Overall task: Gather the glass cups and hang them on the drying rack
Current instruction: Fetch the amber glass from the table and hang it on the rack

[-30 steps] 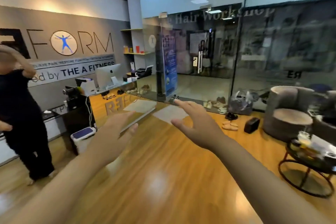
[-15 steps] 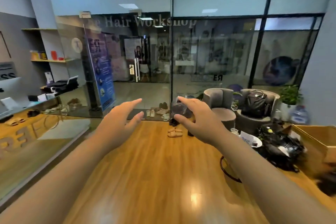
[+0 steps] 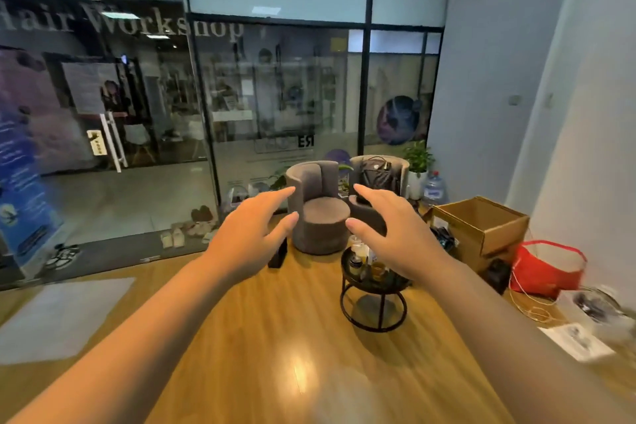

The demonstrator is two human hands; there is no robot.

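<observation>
A small round black side table (image 3: 375,286) stands on the wooden floor right of centre. On it are small glass items (image 3: 378,270), partly hidden behind my right wrist and too small to tell apart. My left hand (image 3: 251,234) and my right hand (image 3: 395,234) are stretched out in front of me, both empty with fingers spread, well above and short of the table. No drying rack is in view.
Two grey round armchairs (image 3: 318,213) stand behind the table, one holding a black backpack (image 3: 377,174). An open cardboard box (image 3: 481,227), a red bag (image 3: 547,268), papers and cables lie at the right wall. A glass shopfront runs across the back, with shoes (image 3: 187,229) at its foot.
The view has swung right: the reception desk and the person in black have left the frame, and the side table, armchairs, box and red bag now sit ahead. Both hands stay open.
</observation>
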